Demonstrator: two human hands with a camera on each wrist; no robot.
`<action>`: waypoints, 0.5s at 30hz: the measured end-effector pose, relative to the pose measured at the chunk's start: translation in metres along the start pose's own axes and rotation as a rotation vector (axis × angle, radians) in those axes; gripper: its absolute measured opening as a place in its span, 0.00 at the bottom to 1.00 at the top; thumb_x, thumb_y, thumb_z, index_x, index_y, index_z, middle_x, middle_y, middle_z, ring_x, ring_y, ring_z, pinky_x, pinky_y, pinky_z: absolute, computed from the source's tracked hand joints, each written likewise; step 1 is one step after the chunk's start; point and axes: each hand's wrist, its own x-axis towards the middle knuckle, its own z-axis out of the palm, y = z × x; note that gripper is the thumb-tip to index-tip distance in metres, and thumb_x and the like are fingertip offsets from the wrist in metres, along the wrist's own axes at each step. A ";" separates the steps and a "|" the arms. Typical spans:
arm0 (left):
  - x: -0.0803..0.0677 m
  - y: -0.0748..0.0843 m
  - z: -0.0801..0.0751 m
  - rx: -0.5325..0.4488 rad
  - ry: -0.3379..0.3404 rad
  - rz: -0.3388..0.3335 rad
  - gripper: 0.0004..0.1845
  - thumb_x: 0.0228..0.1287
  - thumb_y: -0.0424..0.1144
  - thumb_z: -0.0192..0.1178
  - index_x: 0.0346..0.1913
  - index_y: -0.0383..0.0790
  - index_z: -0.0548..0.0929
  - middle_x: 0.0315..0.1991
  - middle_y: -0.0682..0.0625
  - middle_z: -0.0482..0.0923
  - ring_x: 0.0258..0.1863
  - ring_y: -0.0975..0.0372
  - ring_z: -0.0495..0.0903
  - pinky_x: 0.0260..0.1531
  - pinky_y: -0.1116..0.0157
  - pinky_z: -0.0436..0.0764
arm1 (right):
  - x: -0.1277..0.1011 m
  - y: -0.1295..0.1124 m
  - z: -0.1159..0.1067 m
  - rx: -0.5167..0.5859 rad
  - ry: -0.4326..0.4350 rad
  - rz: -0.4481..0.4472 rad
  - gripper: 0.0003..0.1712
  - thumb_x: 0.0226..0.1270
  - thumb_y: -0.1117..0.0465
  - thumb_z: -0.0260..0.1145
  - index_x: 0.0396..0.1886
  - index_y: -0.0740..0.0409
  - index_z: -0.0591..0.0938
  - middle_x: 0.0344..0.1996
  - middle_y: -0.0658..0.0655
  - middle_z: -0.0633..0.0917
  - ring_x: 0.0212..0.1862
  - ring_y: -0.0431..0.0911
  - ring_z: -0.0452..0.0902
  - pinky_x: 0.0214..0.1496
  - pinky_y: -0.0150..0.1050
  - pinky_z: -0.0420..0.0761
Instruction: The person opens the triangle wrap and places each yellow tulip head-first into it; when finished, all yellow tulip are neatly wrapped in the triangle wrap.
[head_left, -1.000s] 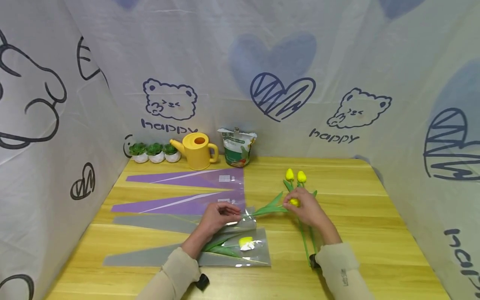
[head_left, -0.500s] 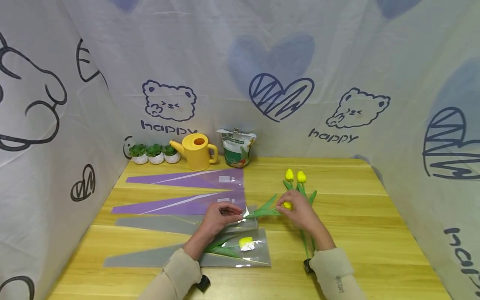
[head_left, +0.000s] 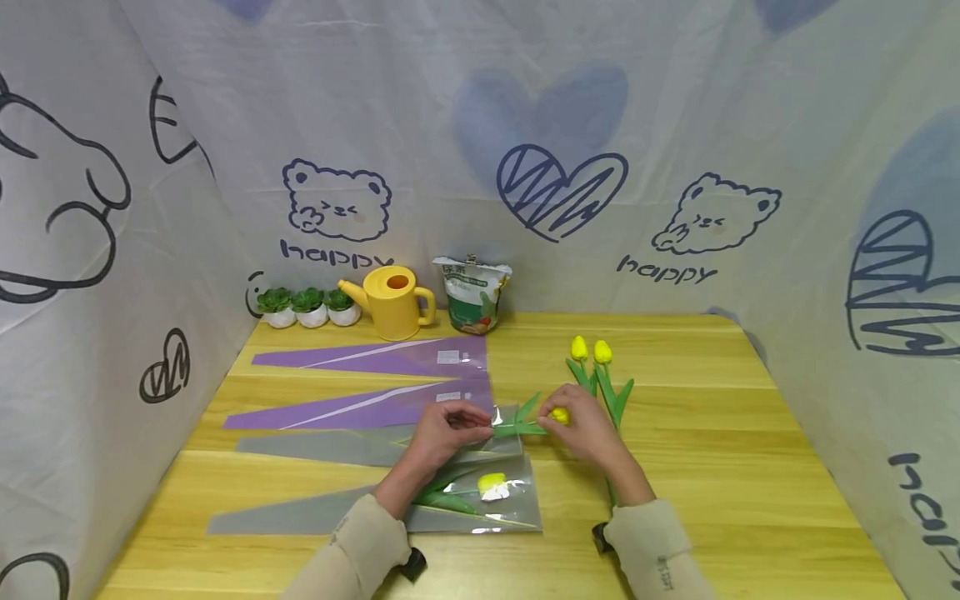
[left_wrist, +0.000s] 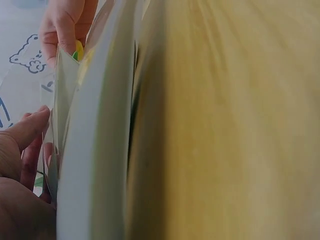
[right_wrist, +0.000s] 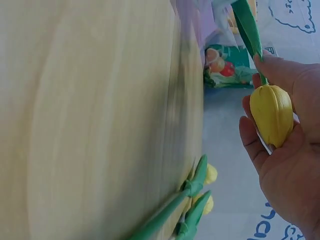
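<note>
While the left hand (head_left: 442,432) pinches the open mouth of a grey sleeve (head_left: 375,446), the right hand (head_left: 581,427) curls its fingers around a yellow tulip (head_left: 558,415), whose bloom rests against the palm. Its green leaves reach just to the left fingertips at the sleeve's mouth. Beyond the right fingers lie two more tulips (head_left: 590,354).

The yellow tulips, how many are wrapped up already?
One yellow artificial tulip already lies inside a grey plastic sleeve. The right hand holds a second tulip by its bloom, stem going into the next grey sleeve, which the left hand pinches open. Two loose tulips and two purple sleeves wait.
</note>
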 end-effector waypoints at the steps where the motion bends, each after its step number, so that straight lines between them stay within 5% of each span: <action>1: 0.000 0.000 0.001 0.002 0.000 0.000 0.13 0.56 0.28 0.76 0.44 0.27 0.89 0.42 0.32 0.88 0.32 0.67 0.86 0.34 0.71 0.84 | 0.000 -0.001 0.001 0.002 0.000 0.000 0.05 0.66 0.62 0.75 0.31 0.51 0.87 0.40 0.53 0.85 0.51 0.53 0.80 0.58 0.54 0.80; 15: 0.004 0.006 0.006 0.021 0.022 -0.002 0.12 0.55 0.27 0.77 0.43 0.30 0.90 0.41 0.34 0.89 0.31 0.67 0.86 0.34 0.71 0.84 | 0.005 -0.009 0.015 0.015 -0.017 0.035 0.05 0.67 0.60 0.75 0.31 0.49 0.88 0.39 0.50 0.85 0.50 0.51 0.80 0.58 0.53 0.79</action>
